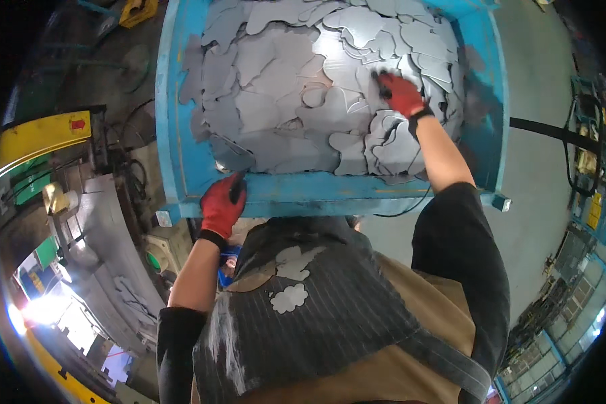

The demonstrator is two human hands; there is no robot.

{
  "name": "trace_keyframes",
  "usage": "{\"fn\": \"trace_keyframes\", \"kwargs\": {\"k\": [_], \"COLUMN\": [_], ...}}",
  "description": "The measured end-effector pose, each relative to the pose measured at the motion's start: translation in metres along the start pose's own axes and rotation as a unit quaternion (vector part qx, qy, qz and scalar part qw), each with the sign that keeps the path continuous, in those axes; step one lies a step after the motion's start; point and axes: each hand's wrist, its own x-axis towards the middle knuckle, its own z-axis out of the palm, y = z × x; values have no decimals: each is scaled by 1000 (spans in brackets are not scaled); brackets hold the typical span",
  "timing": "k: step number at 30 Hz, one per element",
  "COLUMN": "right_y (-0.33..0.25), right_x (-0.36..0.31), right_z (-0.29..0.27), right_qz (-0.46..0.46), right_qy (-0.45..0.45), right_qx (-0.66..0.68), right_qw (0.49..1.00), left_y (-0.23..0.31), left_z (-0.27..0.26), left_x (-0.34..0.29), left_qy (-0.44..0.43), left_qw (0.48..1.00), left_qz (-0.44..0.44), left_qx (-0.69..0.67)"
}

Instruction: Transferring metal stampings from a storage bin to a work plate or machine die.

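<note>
A large blue metal bin (pixel 330 187) full of flat grey sheet-metal pieces (pixel 269 64) is in front of me. Its near rim holds my left hand (pixel 223 205), in a red glove with dark fingertips, which is closed over the edge at the near left corner. My right hand (pixel 402 94), gloved the same way, reaches over the pieces at the right of the middle. Its dark fingertips are a little apart and low over the metal; whether they touch a piece is hard to see. No piece shows clearly between those fingers.
Left of me stands machinery with a yellow beam (pixel 44 138) and grey metal parts (pixel 104 236). A bright light (pixel 47 310) glares at the lower left. A dark bar (pixel 552 131) runs off the bin's right side, above grey floor (pixel 535 67). My dark striped apron (pixel 316 303) bears pale patches.
</note>
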Motion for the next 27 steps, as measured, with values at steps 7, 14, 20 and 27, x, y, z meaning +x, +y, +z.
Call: {"fn": "trace_keyframes", "kwargs": {"k": [7, 14, 20, 27], "right_y": [41, 6, -9, -49], "right_x": [-114, -54, -62, -103], "right_z": [5, -20, 6, -7], "right_qz": [65, 79, 78, 27], "right_qy": [-136, -10, -140, -19], "right_qx": [125, 37, 29, -14], "right_qw": [981, 996, 987, 999], "left_y": [-1, -3, -2, -12], "left_z": [6, 4, -1, 10], "left_x": [6, 5, 1, 6], "left_qy": [25, 36, 26, 43], "left_qw": [999, 999, 999, 998], "left_qz": [-1, 8, 21, 35], "left_qx": [23, 22, 17, 11]}}
